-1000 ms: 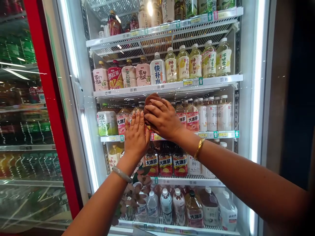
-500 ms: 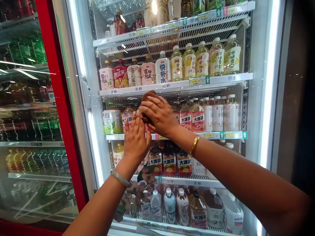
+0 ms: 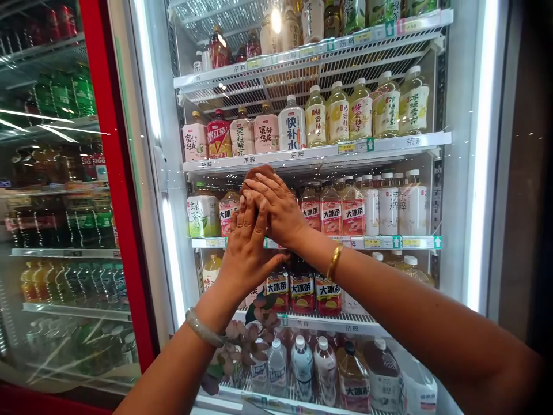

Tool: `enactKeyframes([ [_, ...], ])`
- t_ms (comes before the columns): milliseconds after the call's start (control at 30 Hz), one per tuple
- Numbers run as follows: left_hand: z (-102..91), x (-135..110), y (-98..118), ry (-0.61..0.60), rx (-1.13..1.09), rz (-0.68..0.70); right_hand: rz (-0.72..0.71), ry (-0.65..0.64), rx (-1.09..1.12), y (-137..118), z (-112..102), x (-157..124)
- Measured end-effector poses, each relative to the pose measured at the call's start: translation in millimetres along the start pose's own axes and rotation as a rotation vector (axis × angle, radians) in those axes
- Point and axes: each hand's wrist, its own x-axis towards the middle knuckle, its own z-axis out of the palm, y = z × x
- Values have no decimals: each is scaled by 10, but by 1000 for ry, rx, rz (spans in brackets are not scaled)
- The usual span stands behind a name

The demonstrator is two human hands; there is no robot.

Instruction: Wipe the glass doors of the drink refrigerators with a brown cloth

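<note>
Both bare hands are raised against the glass front of a lit drinks cooler. Under the fingers of my right hand is a brown cloth, its upper edge showing above the knuckles. A gold bracelet circles that wrist. My left hand lies flat with fingers stretched upward and thumb apart, its fingertips overlapping the right hand's fingers in view. Whether it also touches the cloth is hidden. On the left wrist sits a pale bangle. Behind the hands, red-labelled tea bottles stand on a middle shelf.
White wire shelves hold rows of bottled drinks. A red upright frame divides this cooler from another on the left. Bright light strips run down both sides. Pinkish flowers show over the lower shelves, perhaps on the glass.
My left hand has shifted right and its thumb has spread outward, so its fingers now overlap the right hand. The right hand with the cloth stays nearly in place. The view has shifted slightly.
</note>
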Motion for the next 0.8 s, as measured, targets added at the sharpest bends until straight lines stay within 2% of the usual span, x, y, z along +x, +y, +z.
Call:
enactKeyframes([
  [67, 26, -28, -71, 20, -30, 24, 9, -4, 45, -97, 93, 5],
  [167, 81, -128, -178, 26, -61, 43, -82, -54, 56, -147, 116, -189],
  [300, 178, -187, -211, 3, -78, 145, -163, -132, 5, -60, -76, -526],
  [433, 247, -41, -173, 41, -65, 161, -109, -169, -34, 16, -338, -623],
  [533, 223, 139, -182, 32, -69, 156, -45, -114, 43, 36, -428, -491],
  [600, 167, 248, -228, 38, -64, 166, 39, -38, 120, 27, -401, -322],
  [700, 30, 324, -368, 108, -16, 102, 174, 54, 184, -31, -241, -34],
  [800, -127, 214, -533, 133, 65, -60, 168, 46, 151, -120, -20, 144],
])
